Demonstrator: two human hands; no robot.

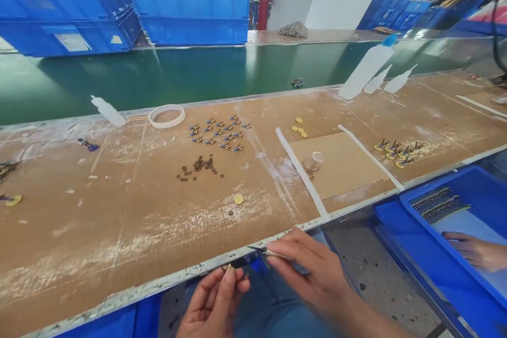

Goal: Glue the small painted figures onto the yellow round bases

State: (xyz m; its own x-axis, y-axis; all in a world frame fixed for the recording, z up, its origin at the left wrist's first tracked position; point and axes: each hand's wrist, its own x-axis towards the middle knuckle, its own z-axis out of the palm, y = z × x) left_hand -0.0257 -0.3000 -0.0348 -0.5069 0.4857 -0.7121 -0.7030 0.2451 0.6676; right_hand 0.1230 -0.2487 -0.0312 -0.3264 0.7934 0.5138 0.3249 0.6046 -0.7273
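My left hand (pixel 217 301) is closed in a pinch in front of the table's edge, thumb against forefinger. What it pinches is mostly hidden and too small to name. To its right, my right hand (pixel 311 266) grips a thin pointed tool (pixel 257 248), dark at the tip with a pale part at the fingers. On the table beyond my hands lie a yellow disc (pixel 238 199) and a tiny dark ring (pixel 231 213). Farther back are a cluster of small brown rings (pixel 203 163) and rows of small blue-and-gold figures (pixel 219 133).
A tape roll (pixel 167 116) and white squeeze bottle (pixel 108 111) lie back left; more bottles (pixel 366 71) stand back right. A clear small cup (pixel 316 158) sits on a cardboard sheet (pixel 348 169). At right, another person's hand (pixel 477 251) rests in a blue bin (pixel 483 190).
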